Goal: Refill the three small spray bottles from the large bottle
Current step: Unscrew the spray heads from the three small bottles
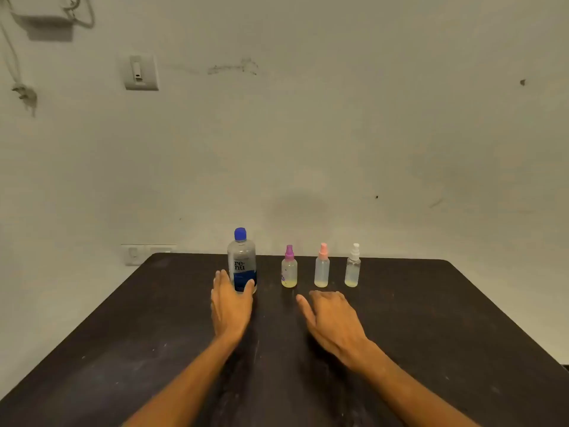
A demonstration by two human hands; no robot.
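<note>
The large clear bottle (241, 260) with a blue cap and blue label stands upright near the table's far edge. My left hand (231, 306) wraps its lower part, fingers on its left side and thumb across its right. To its right, three small spray bottles stand in a row: purple-capped (289, 271), pink-capped (322, 269) and white-capped (353, 269). Each holds a little pale yellowish liquid at the bottom. My right hand (334, 322) lies palm down, fingers apart, just in front of the purple and pink bottles, touching neither.
All this sits on a dark table (431, 334) pushed against a pale wall. The table's edges run diagonally at left and right. A wall socket (135, 254) sits just behind the far left corner.
</note>
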